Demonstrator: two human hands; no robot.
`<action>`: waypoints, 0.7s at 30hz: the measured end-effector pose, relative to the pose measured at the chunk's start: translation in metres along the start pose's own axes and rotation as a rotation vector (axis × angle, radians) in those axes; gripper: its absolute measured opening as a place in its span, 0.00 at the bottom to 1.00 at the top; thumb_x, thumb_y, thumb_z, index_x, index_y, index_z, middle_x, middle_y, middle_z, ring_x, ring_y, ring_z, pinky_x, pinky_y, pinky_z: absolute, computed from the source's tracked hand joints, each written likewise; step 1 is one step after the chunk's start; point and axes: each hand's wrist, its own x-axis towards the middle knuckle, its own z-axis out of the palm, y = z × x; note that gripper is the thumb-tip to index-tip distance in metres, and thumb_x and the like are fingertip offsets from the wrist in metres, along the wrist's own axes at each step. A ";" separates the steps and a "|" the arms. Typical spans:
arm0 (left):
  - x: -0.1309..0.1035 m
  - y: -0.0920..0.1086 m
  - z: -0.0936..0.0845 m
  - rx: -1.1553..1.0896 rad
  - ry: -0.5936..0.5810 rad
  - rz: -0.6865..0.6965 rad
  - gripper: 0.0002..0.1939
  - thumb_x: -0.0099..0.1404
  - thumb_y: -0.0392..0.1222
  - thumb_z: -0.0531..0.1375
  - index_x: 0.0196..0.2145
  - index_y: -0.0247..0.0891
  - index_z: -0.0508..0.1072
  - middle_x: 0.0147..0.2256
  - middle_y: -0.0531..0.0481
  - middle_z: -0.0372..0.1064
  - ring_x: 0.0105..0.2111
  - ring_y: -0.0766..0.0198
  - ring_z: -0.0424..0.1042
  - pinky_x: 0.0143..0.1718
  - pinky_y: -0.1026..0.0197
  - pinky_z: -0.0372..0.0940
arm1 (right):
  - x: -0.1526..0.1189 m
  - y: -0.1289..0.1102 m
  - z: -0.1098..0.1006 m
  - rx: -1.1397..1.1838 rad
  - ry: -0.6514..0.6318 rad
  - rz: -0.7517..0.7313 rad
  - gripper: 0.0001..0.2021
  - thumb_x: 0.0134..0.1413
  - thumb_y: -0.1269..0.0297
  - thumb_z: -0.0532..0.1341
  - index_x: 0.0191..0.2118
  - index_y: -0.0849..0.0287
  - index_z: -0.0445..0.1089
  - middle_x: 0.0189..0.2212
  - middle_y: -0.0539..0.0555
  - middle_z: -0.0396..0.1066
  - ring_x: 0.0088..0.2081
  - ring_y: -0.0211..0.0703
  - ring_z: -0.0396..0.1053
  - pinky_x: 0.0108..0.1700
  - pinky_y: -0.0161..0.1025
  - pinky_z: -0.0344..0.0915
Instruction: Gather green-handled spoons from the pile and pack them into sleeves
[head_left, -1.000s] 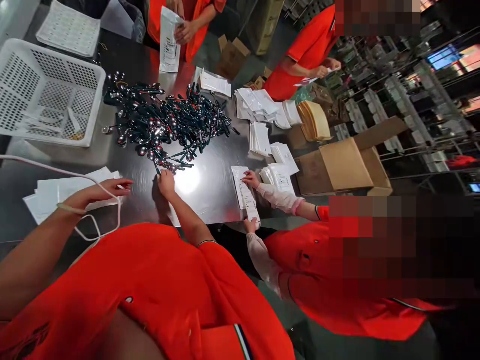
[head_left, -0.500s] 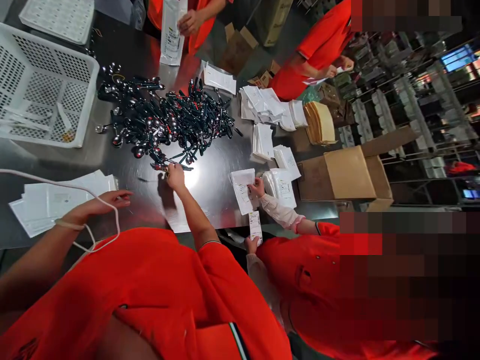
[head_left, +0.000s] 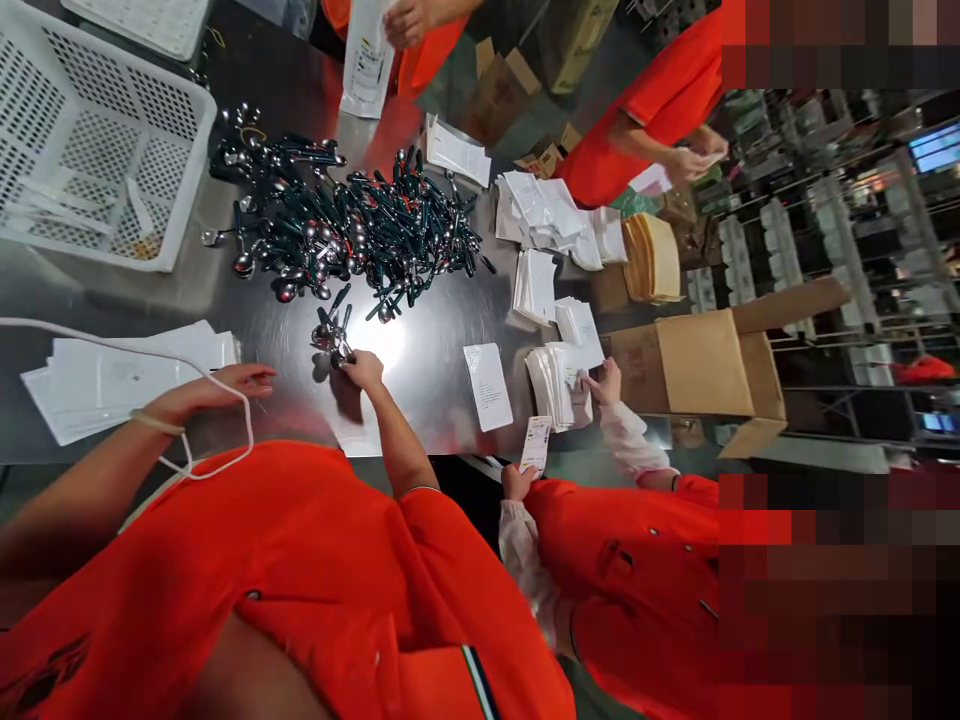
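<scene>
My right hand [head_left: 364, 370] is closed on the end of a small bunch of dark-handled tools with shiny round metal heads [head_left: 330, 332], just above the steel table. Their exact kind is not clear. Beyond it lies a big tangled pile of the same dark-handled tools [head_left: 375, 228]. My left hand [head_left: 238, 384] holds nothing. Its fingers reach out to the right, beside a spread stack of flat white envelopes [head_left: 127, 365]. A pale band circles my left wrist, and a white cord [head_left: 142, 349] passes over that forearm.
At the far left stands a white perforated basket [head_left: 180, 190]. On my right a co-worker's hands [head_left: 604, 384] handle white printed packets [head_left: 551, 385] and a label [head_left: 535, 442]. An open cardboard box [head_left: 705, 360] is beyond. Two other people in orange work across the table.
My right hand has drawn a bunch of the dark-handled tools away from the pile, toward me. The co-worker's packet now lies on the table, and that hand has moved to the stack.
</scene>
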 end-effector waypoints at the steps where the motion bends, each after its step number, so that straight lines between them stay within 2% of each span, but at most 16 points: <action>1: 0.000 0.002 0.000 -0.004 -0.009 -0.001 0.52 0.50 0.80 0.69 0.58 0.33 0.82 0.50 0.34 0.84 0.52 0.40 0.82 0.54 0.50 0.77 | -0.004 0.001 0.000 0.196 -0.017 0.037 0.06 0.61 0.63 0.74 0.40 0.58 0.82 0.37 0.54 0.82 0.47 0.51 0.81 0.54 0.43 0.77; 3: 0.000 0.007 -0.002 -0.003 -0.030 -0.009 0.54 0.49 0.80 0.69 0.59 0.32 0.81 0.51 0.33 0.83 0.53 0.39 0.81 0.56 0.49 0.77 | -0.010 0.001 0.000 0.560 -0.046 0.088 0.08 0.60 0.61 0.74 0.41 0.59 0.79 0.30 0.49 0.78 0.39 0.46 0.80 0.50 0.43 0.79; 6: -0.001 0.015 -0.003 0.010 -0.014 -0.006 0.56 0.49 0.80 0.68 0.60 0.30 0.81 0.51 0.33 0.82 0.52 0.39 0.80 0.57 0.47 0.76 | -0.018 -0.002 0.001 0.800 -0.048 0.110 0.12 0.60 0.61 0.74 0.43 0.57 0.73 0.27 0.45 0.73 0.34 0.42 0.79 0.44 0.41 0.81; 10: -0.005 0.020 -0.004 0.003 -0.016 0.028 0.54 0.49 0.79 0.68 0.59 0.30 0.81 0.50 0.33 0.82 0.52 0.39 0.79 0.58 0.47 0.76 | -0.032 -0.005 0.005 0.940 -0.049 0.131 0.20 0.59 0.61 0.76 0.47 0.54 0.66 0.28 0.43 0.73 0.29 0.41 0.78 0.32 0.36 0.78; 12: -0.008 0.021 -0.004 -0.006 -0.003 0.035 0.53 0.49 0.79 0.68 0.58 0.31 0.81 0.50 0.33 0.82 0.54 0.38 0.79 0.57 0.47 0.76 | -0.039 -0.006 0.006 0.952 0.015 0.137 0.23 0.57 0.63 0.77 0.50 0.53 0.64 0.29 0.43 0.74 0.26 0.39 0.76 0.26 0.32 0.74; 15: -0.013 0.022 -0.006 -0.018 0.011 0.054 0.53 0.50 0.79 0.68 0.58 0.30 0.81 0.48 0.33 0.82 0.53 0.39 0.80 0.58 0.48 0.76 | -0.050 -0.009 0.001 0.972 0.124 0.114 0.27 0.55 0.68 0.76 0.54 0.53 0.62 0.31 0.43 0.77 0.24 0.37 0.75 0.24 0.30 0.70; 18: -0.018 0.024 -0.007 -0.071 0.024 0.072 0.54 0.49 0.81 0.70 0.57 0.32 0.82 0.47 0.35 0.82 0.51 0.41 0.79 0.58 0.47 0.75 | -0.061 -0.013 -0.006 0.991 0.153 0.086 0.25 0.56 0.68 0.73 0.54 0.53 0.61 0.33 0.46 0.80 0.24 0.37 0.74 0.24 0.30 0.69; 21: -0.017 0.032 -0.005 -0.214 0.062 0.081 0.53 0.48 0.80 0.74 0.57 0.34 0.81 0.45 0.38 0.82 0.49 0.44 0.79 0.55 0.47 0.76 | -0.074 -0.022 -0.010 1.017 0.117 -0.033 0.21 0.57 0.66 0.72 0.48 0.52 0.61 0.34 0.47 0.82 0.24 0.36 0.74 0.24 0.29 0.67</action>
